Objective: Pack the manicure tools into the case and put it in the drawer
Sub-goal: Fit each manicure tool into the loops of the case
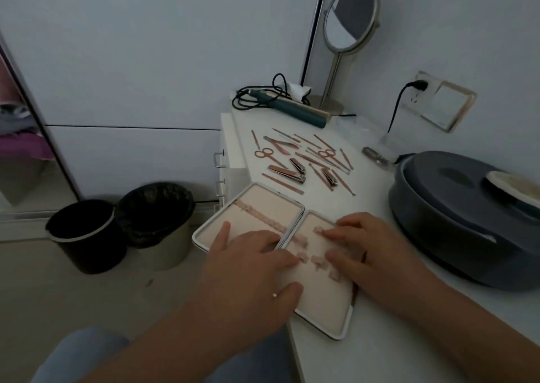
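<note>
Pink case (257, 207) open, tools (304, 160) outside

Grey tub (455, 225) right of case (257, 207)

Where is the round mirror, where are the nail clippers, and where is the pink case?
round mirror (349, 17), head view, middle of the glass.
nail clippers (287, 174), head view, the lever.
pink case (263, 204), head view, left half's lining.

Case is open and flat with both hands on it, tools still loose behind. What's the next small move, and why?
Probably lift the right hand off the case and reach for the nearest tool, the large nail clipper. The lining looks empty, every tool lies loose on the table beyond it, and the left hand can keep the case steady where it overhangs the table edge.
</note>
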Available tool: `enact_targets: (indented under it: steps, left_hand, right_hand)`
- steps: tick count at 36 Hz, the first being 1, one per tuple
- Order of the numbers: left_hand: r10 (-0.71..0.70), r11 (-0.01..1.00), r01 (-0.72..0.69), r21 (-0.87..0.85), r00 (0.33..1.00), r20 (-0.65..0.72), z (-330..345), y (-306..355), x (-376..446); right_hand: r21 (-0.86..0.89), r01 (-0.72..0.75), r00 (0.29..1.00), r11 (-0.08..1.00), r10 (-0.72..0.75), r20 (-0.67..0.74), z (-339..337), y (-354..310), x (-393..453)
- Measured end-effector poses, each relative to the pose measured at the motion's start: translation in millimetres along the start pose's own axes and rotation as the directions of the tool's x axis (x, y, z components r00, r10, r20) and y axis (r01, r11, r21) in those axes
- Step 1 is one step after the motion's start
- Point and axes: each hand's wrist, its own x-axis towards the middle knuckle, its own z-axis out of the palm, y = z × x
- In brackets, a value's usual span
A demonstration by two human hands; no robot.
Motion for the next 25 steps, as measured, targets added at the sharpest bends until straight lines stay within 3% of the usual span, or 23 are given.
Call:
enact_targets:
  steps: [10,14,19,22,25]
  left_hand:
    - [-0.011,1.000,0.011,0.001,1.000,-0.001,-3,-4,18]
    - [-0.007,1.000,0.006,-0.031,1.000,-0.011,1,-10,21]
    - [-0.016,0.993,0.014,-0.114,1.000,-0.016,3,-11,19]
    - [-0.035,0.991,0.029,-0.132,0.999,-0.038,1,-8,19]
    - [-0.033,0.996,0.028,-0.080,0.997,-0.066,-2,-6,18]
  right_hand:
    - [0.065,0.000,0.996,0.998,-0.006,0.086,-1,4,6]
    - [0.133,-0.005,1.000,0.991,0.004,0.003,-8,-1,25]
    - [0.096,-0.033,0.997,0.995,0.039,-0.070,-5,-18,97]
    - [0.093,-0.116,0.990,0.989,0.123,-0.070,2,-26,152]
    - [-0.017,-0.204,0.976,0.979,0.203,-0.077,11,-26,196]
